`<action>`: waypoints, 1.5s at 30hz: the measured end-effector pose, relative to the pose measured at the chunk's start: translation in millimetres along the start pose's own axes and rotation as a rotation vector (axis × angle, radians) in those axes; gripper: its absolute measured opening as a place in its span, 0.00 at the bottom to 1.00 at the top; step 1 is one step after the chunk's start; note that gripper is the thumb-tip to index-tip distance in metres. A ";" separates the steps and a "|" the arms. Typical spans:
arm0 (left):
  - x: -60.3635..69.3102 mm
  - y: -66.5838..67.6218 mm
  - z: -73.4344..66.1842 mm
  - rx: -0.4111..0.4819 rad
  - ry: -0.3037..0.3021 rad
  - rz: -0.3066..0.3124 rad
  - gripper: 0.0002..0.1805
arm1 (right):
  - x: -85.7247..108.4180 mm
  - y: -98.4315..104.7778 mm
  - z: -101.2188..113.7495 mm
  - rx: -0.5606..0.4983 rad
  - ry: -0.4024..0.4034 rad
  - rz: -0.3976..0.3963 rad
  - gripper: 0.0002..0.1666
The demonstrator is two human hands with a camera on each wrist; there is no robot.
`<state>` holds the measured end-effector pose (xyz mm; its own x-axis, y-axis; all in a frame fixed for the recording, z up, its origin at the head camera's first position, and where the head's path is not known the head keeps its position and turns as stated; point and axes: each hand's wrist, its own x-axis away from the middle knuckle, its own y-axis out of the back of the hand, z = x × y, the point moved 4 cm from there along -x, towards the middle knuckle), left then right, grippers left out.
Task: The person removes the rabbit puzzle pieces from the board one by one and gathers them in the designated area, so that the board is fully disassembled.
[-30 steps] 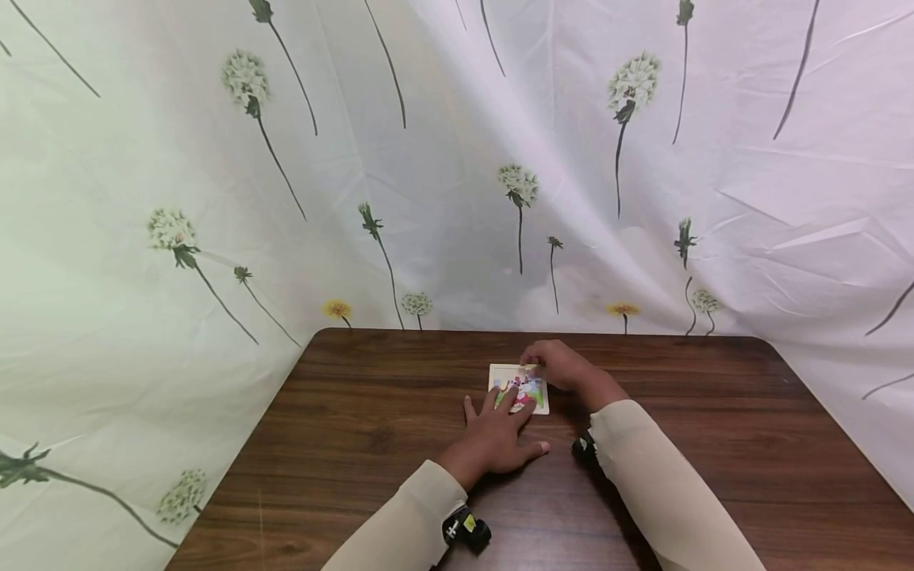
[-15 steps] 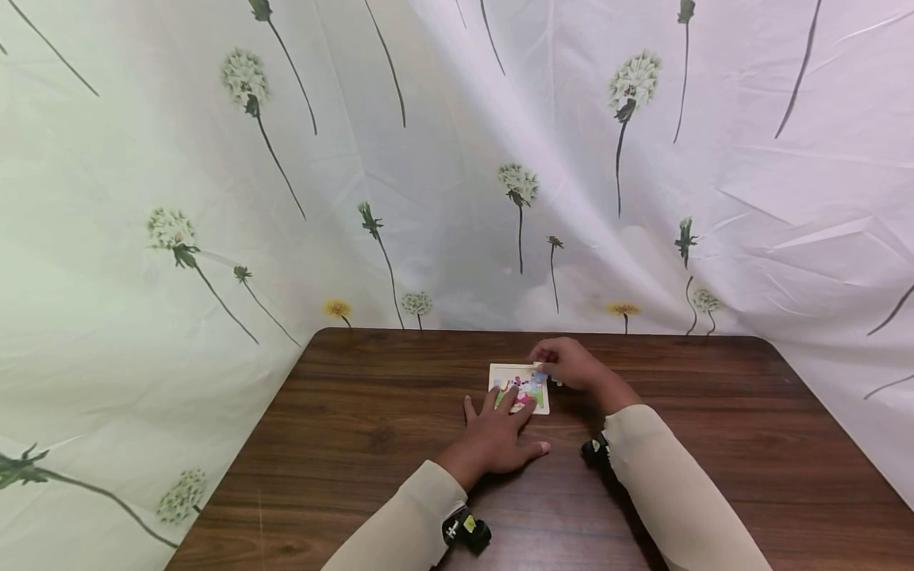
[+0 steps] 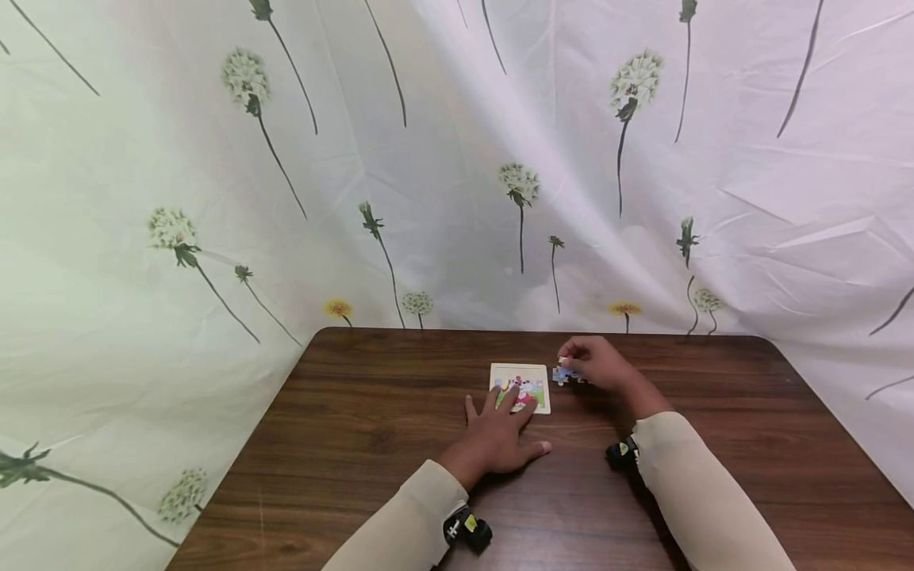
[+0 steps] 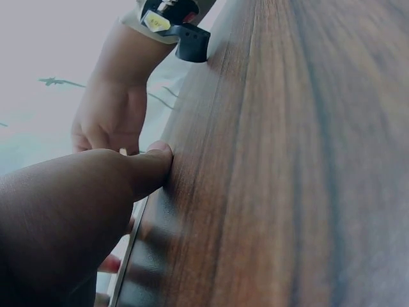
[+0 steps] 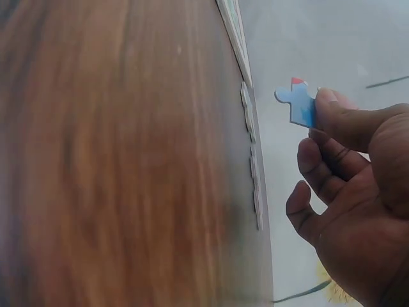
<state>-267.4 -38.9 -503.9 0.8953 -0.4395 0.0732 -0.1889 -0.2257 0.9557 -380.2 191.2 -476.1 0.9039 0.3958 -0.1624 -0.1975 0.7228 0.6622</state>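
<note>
A small square picture puzzle (image 3: 520, 369) with a pale frame and bright printed scene lies flat near the far side of the table. My left hand (image 3: 496, 434) rests palm down, its spread fingers over the lower part of the puzzle. In the left wrist view, the left thumb (image 4: 153, 167) lies out along the table. Right of the board, my right hand (image 3: 601, 366) pinches a blue jigsaw piece (image 5: 299, 105) with a red corner between thumb and index finger. Below that hand lie loose jigsaw pieces (image 3: 561, 376), partly hidden by it.
The dark wood table (image 3: 371, 444) stretches out around the hands. A white curtain (image 3: 457, 198) printed with dandelions hangs behind its far edge. In the right wrist view, loose pieces (image 5: 248, 112) lie flat on the tabletop beside the board's edge (image 5: 235, 38).
My right hand has moved right, from the puzzle's upper right corner to above the loose pieces, carrying a piece. More of those pieces now show. The left hand has stayed put.
</note>
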 end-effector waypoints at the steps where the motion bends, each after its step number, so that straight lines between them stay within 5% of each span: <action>1: -0.1 -0.1 -0.1 -0.003 -0.001 0.000 0.45 | 1.7 2.0 -1.8 0.001 -0.010 -0.008 0.04; 45: 0.0 0.8 1.1 0.000 0.010 -0.002 0.44 | 38.2 34.6 -42.3 0.000 -0.152 -0.229 0.05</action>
<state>-268.0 -40.1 -503.5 0.8996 -0.4303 0.0741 -0.1873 -0.2270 0.9557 -368.5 255.3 -490.4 0.9717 0.1325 -0.1957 0.0183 0.7836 0.6210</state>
